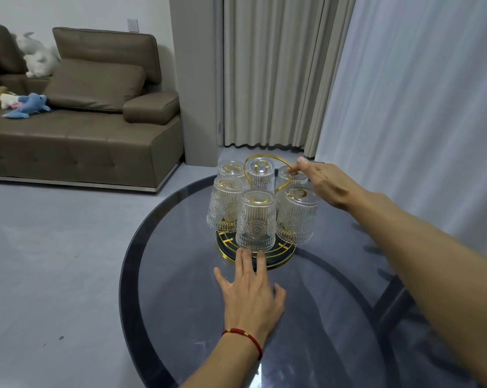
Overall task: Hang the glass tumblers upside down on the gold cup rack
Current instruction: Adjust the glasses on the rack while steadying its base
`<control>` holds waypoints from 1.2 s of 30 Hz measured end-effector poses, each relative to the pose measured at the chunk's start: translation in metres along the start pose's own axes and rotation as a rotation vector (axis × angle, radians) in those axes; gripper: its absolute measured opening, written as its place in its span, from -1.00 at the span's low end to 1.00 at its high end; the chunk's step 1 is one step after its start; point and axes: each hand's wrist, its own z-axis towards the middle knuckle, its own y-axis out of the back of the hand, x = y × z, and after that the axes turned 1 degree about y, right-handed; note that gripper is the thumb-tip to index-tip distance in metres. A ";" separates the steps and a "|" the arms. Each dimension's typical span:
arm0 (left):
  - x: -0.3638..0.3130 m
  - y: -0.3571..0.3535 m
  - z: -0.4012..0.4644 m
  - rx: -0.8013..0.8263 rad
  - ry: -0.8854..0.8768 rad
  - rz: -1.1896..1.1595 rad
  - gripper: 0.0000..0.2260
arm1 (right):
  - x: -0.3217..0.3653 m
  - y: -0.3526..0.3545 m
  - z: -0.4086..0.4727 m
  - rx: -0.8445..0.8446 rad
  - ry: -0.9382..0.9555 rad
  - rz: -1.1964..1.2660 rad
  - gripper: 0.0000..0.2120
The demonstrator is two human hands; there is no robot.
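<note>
near the frame's centre, six tumblers (255,221) are hanging inverted on the rack (255,254); the left hand (249,298) is bracing its base, fingers (241,261) released, while the right hand (325,184) is pinching the handle (264,158) to steady it.

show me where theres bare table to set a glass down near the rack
Bare glass table lies right of the left hand, under the right forearm, and along the left rim beside the rack base. Crowded: the gold cup rack holds six tumblers, the nearest tumbler just beyond the left fingertips; the right hand touches the rack's handle.
</note>
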 end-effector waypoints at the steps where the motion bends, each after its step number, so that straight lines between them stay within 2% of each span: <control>1: 0.000 0.000 0.000 0.000 0.000 0.002 -0.40 | -0.001 0.002 0.000 -0.003 -0.003 -0.010 -0.31; 14: -0.001 0.002 0.000 0.023 0.008 0.012 -0.39 | -0.006 0.014 0.007 0.016 0.050 -0.169 -0.35; 27: -0.003 0.004 -0.001 0.005 0.002 -0.001 -0.39 | 0.014 0.000 0.015 -0.159 -0.034 0.158 -0.38; 32: -0.003 0.003 -0.001 -0.002 0.007 -0.023 -0.38 | 0.052 -0.010 0.035 -0.048 0.025 0.255 -0.29; 36: -0.003 0.002 -0.001 -0.005 0.007 -0.028 -0.37 | 0.065 -0.016 0.048 0.113 -0.014 0.125 -0.10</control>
